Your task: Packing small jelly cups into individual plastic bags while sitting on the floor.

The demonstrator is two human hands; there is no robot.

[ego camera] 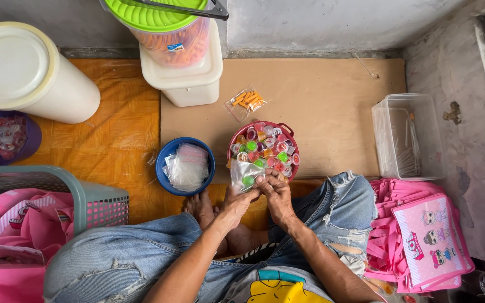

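Note:
A small clear plastic bag [245, 175] with a green jelly cup inside is held open between both hands, just in front of a red bowl [288, 132] filled with several colourful jelly cups. My left hand [237, 203] grips the bag's lower edge. My right hand [275, 191] pinches the bag's right side, its fingers touching the bowl's near rim. Left of the bag stands a blue bowl [167, 152] holding a pile of empty clear bags [187, 166].
A sealed packet of orange snacks [246, 102] lies on the cardboard behind the red bowl. White tubs [23, 73], a green-lidded jar [166, 28], a grey-green basket [85, 199], a clear box [408, 134] and pink bags [428, 238] surround my crossed legs.

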